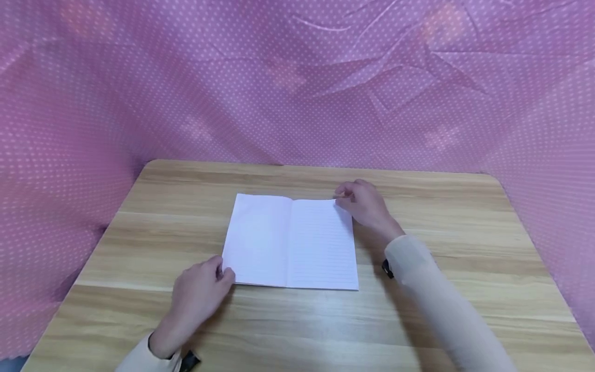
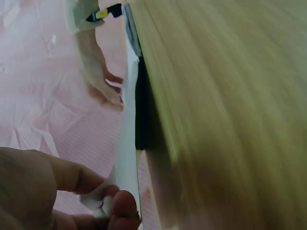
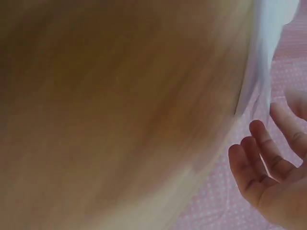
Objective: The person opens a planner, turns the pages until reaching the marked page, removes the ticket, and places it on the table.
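Note:
An open notebook (image 1: 322, 243) lies on the table, its left page plain white and its right page ruled with lines. At its lower left corner my left hand (image 1: 200, 289) pinches the edge; in the left wrist view the fingers of that hand (image 2: 62, 196) are bent around the white pages (image 2: 125, 139). My right hand (image 1: 367, 204) is at the upper right corner, thumb by the page. In the right wrist view the right hand (image 3: 273, 172) has its fingers loosely extended beside the notebook's corner (image 3: 259, 72), thumb and index apart.
The wood-grain table (image 1: 446, 227) extends around the notebook on all sides. Behind it and at both sides hangs a pink cloth with white dots (image 1: 288, 93). Dark bands are at both wrists, partly under light sleeves (image 1: 446, 305).

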A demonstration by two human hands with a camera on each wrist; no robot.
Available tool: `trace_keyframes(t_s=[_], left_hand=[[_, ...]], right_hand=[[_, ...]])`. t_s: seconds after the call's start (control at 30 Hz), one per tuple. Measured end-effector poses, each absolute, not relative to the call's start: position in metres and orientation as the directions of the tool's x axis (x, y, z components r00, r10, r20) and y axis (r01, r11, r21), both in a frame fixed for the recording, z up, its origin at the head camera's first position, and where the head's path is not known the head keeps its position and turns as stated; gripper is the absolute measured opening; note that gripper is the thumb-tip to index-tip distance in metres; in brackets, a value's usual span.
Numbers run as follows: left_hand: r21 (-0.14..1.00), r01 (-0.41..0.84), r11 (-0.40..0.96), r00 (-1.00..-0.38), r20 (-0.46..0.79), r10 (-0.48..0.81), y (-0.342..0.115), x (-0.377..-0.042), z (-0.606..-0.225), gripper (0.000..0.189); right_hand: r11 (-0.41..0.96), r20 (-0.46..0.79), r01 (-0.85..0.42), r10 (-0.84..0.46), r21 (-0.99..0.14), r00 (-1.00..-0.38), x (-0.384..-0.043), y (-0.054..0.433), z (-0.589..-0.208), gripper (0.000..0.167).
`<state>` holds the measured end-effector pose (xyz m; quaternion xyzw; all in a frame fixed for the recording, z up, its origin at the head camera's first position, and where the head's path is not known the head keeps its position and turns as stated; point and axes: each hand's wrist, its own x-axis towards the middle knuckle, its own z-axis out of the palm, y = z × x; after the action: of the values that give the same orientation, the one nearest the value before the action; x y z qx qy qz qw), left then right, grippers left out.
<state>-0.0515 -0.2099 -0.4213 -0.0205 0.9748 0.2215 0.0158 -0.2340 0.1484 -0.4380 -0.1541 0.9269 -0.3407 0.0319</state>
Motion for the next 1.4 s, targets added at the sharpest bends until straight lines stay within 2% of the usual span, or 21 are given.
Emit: trace_keyframes(t_s=[0.17, 0.27, 0.63, 0.83, 1.13, 1.4], left_hand=[[0.418, -0.109, 0.902, -0.983, -0.180, -0.036, -0.220, -0.054, -0.428, 0.030], [0.406, -0.123, 0.905, -0.974, -0.223, -0.032, -0.223, -0.054, -0.430, 0.033], [0.378, -0.165, 0.911, -0.960, -0.273, -0.061, -0.225, -0.055, -0.436, 0.039], [0.377, -0.191, 0.906, -0.958, -0.275, -0.088, -0.228, -0.055, -0.437, 0.039], [0.382, -0.221, 0.897, -0.949, -0.296, -0.108, -0.228, -0.055, -0.438, 0.039], [0.379, -0.220, 0.899, -0.951, -0.290, -0.110, -0.226, -0.054, -0.441, 0.038]], right_hand=[[0.750, 0.021, -0.270, -0.324, -0.603, -0.946, -0.233, 0.156, -0.437, 0.026], [0.766, 0.011, -0.268, -0.323, -0.585, -0.946, -0.233, 0.159, -0.439, 0.027], [0.745, 0.092, -0.280, -0.283, -0.605, -0.955, -0.231, 0.160, -0.439, 0.016], [0.727, 0.089, -0.267, -0.275, -0.633, -0.957, -0.232, 0.160, -0.439, 0.015], [0.643, 0.056, -0.230, -0.279, -0.731, -0.959, -0.234, 0.161, -0.437, 0.020], [0.466, -0.020, -0.119, -0.282, -0.877, -0.959, -0.239, 0.157, -0.433, 0.023]])
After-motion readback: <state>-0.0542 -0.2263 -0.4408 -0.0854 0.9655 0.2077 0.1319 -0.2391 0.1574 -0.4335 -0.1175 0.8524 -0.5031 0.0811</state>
